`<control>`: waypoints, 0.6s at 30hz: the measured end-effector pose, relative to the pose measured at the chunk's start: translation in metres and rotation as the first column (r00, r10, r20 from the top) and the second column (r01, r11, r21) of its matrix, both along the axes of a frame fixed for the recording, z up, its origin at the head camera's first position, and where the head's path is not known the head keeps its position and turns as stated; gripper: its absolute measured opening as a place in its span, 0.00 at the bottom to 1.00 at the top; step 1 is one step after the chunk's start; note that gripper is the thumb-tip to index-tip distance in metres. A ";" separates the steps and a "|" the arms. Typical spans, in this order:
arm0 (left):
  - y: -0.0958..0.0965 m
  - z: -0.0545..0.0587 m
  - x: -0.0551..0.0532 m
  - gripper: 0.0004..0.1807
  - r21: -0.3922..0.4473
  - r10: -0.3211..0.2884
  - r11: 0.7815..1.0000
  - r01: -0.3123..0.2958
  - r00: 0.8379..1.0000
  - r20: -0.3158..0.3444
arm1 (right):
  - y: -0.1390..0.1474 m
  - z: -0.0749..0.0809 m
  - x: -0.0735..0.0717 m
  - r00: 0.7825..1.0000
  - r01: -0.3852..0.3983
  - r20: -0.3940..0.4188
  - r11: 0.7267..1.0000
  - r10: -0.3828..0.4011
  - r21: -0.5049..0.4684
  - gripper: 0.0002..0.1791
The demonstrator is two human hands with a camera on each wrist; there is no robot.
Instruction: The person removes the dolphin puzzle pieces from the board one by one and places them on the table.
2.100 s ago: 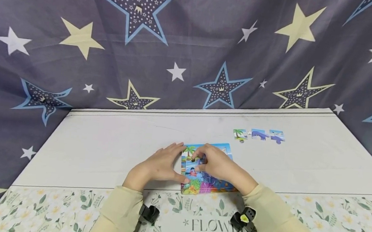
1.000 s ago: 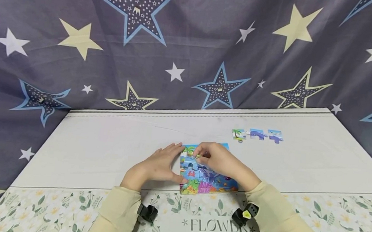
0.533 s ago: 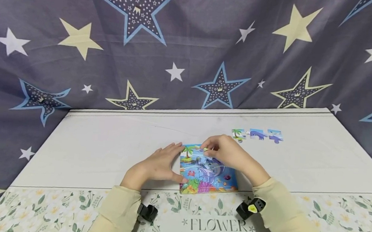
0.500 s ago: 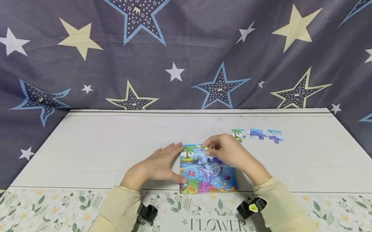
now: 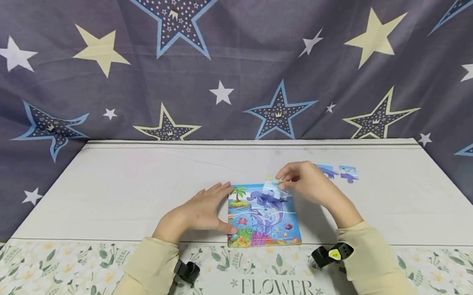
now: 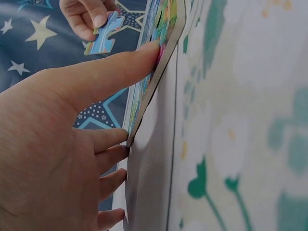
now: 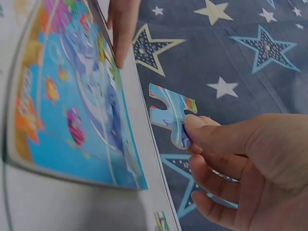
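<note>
A jigsaw puzzle board (image 5: 295, 234) with a dolphin and sea picture lies flat on the table. Spread along its left edge is my left hand (image 5: 201, 213), thumb on the lower left corner and fingertips by the upper left corner. Over the board's upper right edge, my right hand (image 5: 310, 185) pinches a blue jigsaw piece (image 7: 169, 113) between thumb and fingers. The same piece (image 6: 103, 37) shows raised and tilted in the left wrist view. Its printed side faces the right wrist camera.
Two loose jigsaw pieces, one purple and blue (image 5: 328, 171) and one beside it (image 5: 348, 173), lie behind my right hand. A palm-tree piece (image 7: 161, 221) is partly seen in the right wrist view. A star-patterned curtain (image 5: 229, 47) hangs behind the table.
My right hand has moved right and away from me, from over the board's upper left to its upper right, carrying the piece, now lifted. My left hand stays at the left edge.
</note>
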State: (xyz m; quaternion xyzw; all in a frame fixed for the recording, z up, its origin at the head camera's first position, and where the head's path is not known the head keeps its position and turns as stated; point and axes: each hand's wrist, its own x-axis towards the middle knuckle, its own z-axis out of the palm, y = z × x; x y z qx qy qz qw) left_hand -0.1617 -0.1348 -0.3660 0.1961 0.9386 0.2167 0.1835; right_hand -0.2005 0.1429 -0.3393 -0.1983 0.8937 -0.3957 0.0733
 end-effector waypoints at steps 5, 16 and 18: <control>0.000 0.000 0.000 0.60 0.001 0.004 1.000 -0.004 1.000 -0.004 | 0.014 0.004 -0.004 0.999 0.051 -0.018 0.999 -0.051 0.014 0.05; 0.000 0.000 0.000 0.60 0.002 0.001 1.000 -0.001 1.000 0.002 | 0.040 0.004 -0.011 0.991 0.093 -0.096 0.995 -0.091 0.020 0.07; 0.000 0.000 0.000 0.60 0.001 0.000 1.000 0.000 1.000 0.003 | 0.044 0.002 -0.012 0.991 0.096 -0.099 0.995 -0.093 0.024 0.08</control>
